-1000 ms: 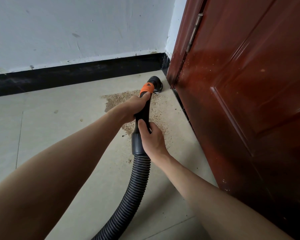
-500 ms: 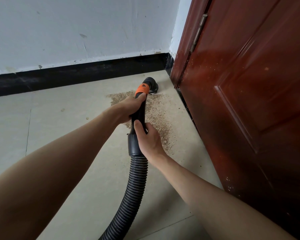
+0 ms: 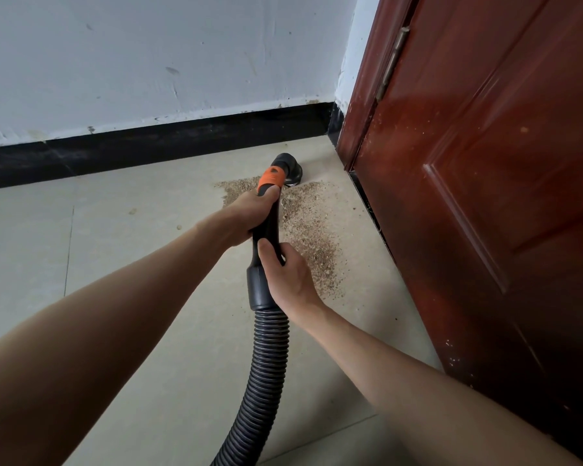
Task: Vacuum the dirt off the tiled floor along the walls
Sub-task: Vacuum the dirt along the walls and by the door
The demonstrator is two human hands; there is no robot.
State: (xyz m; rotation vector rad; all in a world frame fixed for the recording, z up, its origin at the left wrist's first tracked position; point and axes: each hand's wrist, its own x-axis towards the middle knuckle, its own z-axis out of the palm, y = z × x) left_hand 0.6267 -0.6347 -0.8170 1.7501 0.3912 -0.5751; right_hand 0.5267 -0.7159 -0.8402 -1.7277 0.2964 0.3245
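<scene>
**Vac nozzle at corner dirt patch**

Glossy red-brown door (image 3: 485, 196) fills 3 o'clock; white wall (image 3: 148, 55) w/ black skirting (image 3: 148, 149) at 12. Beige tiled floor (image 3: 115, 314), matte. Ribbed black hose (image 3: 266, 364) runs 6 to centre. Gritty tan dirt (image 3: 310, 230) just past centre, round nozzle (image 3: 288, 168) touching its far edge. Left hand (image 3: 246, 216) grips wand below orange collar (image 3: 271, 176); right hand (image 3: 286, 274) grips black cuff.

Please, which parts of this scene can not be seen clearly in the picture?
- Head view: nozzle mouth faces the floor, hidden by its own body.
- Hose leaves the bottom edge; the machine is not shown.
- Dirt partly hidden behind left hand and right hand.
</scene>
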